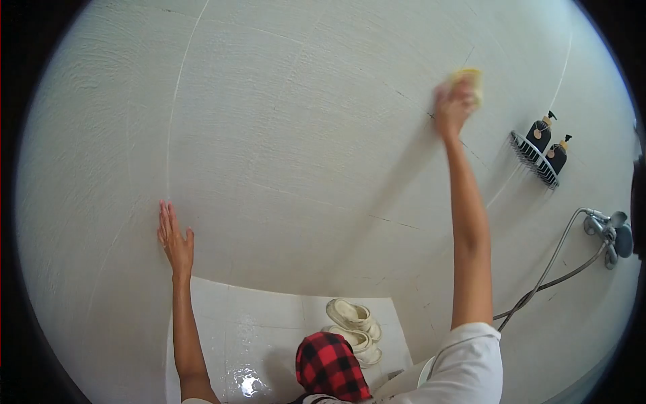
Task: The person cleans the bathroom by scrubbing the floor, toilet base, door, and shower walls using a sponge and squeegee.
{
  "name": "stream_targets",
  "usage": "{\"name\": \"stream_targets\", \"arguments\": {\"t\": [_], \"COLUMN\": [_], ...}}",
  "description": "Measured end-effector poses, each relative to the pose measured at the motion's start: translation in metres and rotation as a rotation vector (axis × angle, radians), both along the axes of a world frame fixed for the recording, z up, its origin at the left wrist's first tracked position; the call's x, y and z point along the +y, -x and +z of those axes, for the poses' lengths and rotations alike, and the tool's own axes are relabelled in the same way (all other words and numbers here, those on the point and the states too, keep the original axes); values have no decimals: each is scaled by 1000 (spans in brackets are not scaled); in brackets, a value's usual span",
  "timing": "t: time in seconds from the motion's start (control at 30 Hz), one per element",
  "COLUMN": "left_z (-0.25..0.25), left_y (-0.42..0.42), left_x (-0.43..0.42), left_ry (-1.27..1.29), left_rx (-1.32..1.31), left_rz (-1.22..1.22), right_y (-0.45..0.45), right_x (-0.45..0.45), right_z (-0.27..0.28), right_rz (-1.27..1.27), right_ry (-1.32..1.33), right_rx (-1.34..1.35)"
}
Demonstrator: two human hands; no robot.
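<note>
High on the tiled wall (289, 155), my right hand (454, 108) is closed on a yellow sponge (475, 84) and presses it to the tiles. Motion blurs that hand and the sponge slightly. Lower down at the left, my left hand (176, 236) lies flat on the same wall, fingers stretched upward and nothing held. Thin grout lines and some dark marks run across the tiles around both hands.
At the right a wire corner shelf (536, 159) holds two dark pump bottles (539, 134). Below it is a shower mixer (609, 234) with a hanging hose (548, 269). Pale clogs (350, 313) stand on the wet floor (269, 316), near a red-and-black checked cloth (330, 367).
</note>
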State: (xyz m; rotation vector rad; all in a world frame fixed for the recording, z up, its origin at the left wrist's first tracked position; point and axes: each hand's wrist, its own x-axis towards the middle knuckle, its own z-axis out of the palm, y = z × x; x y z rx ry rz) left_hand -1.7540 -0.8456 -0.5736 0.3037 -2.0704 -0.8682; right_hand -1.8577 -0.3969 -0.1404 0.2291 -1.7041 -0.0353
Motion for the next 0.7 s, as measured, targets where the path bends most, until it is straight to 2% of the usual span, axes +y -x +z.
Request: {"name": "stream_targets", "arguments": {"t": [0.07, 0.1, 0.13, 0.17, 0.2, 0.33, 0.43, 0.47, 0.53, 0.57, 0.6, 0.63, 0.7], "left_z": [15, 23, 26, 23, 17, 7, 13, 17, 27, 45, 55, 54, 42], "left_y": [-2, -1, 0, -2, 0, 6, 5, 12, 18, 17, 17, 19, 24], "left_x": [11, 15, 7, -5, -8, -1, 11, 19, 27, 44, 56, 59, 58], "left_ry": [22, 44, 51, 39, 20, 81, 51, 75, 120, 75, 31, 36, 95], "left_rx": [-33, -61, -54, -63, -73, -23, 21, 0, -29, -20, -14, -13, 12], "left_rz": [76, 146, 147, 146, 135, 191, 207, 197, 179, 91, 7, 10, -4], "right_y": [23, 4, 24, 20, 17, 3, 3, -3, 12, -1, 7, 10, 9], "right_x": [-32, -84, -118, -160, -154, -105, 49, 56, 62, 33, 14, 1, 25], "right_z": [58, 57, 52, 43, 37, -26, 36, 51, 47, 40, 30, 13, 24], "right_rz": [28, 149, 364, 369, 359, 25, 188, -21, -18, -24, 126, 29, 54], "right_ry": [473, 445, 197, -165, -177, -711, -167, 393, 387, 354, -69, -469, -435], "right_rx": [173, 83, 29, -124, -122, -77, 158, 192, 152, 120, 246, 191, 167]}}
